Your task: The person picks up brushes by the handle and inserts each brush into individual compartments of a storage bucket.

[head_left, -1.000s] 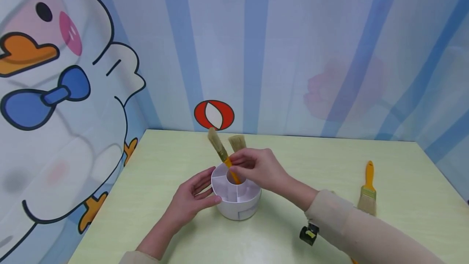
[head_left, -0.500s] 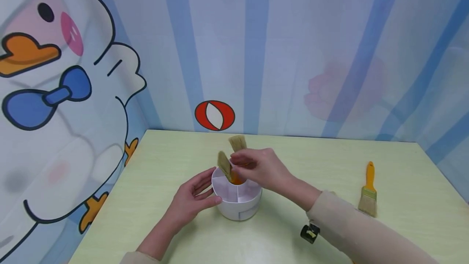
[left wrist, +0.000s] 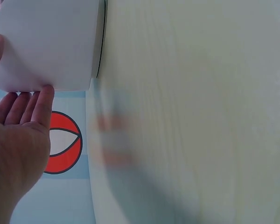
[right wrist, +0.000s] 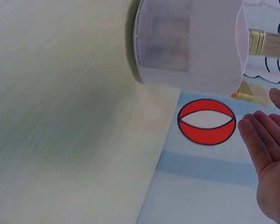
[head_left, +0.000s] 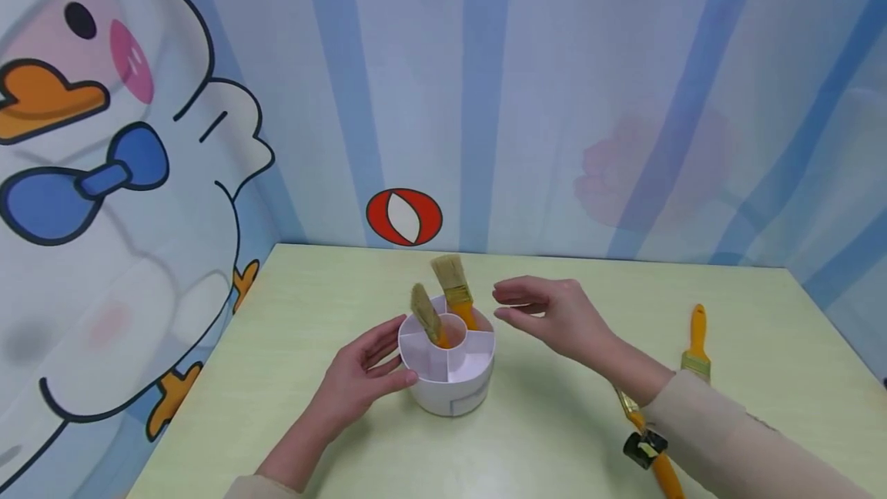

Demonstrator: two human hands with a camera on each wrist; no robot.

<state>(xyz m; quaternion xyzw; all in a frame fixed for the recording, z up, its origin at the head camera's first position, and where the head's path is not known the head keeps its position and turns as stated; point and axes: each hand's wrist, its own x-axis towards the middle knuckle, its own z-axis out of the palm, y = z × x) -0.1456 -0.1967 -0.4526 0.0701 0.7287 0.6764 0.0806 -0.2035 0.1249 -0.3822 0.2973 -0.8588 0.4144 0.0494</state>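
Observation:
A round white desk organizer with divided compartments stands upright on the table. My left hand holds its left side, thumb at the front and fingers behind; in the left wrist view those fingertips touch the white wall. One paintbrush leans bristles-up in the central round cup. Another paintbrush stands bristles-up in a rear compartment, its handle end hidden. To the right of the organizer, my right hand is in the air, fingers loosely extended and holding nothing. In the right wrist view its fingertips are apart from the organizer.
On the table's right lies a yellow-handled paintbrush, partly covered by the right sleeve. Below that forearm lies another paintbrush, overlapped by a small black wrist-worn device. A printed cartoon backdrop rises behind the table.
My right hand lowered a paintbrush handle-first into the central cup, let go of it and moved off to the right. The left hand has stayed on the organizer.

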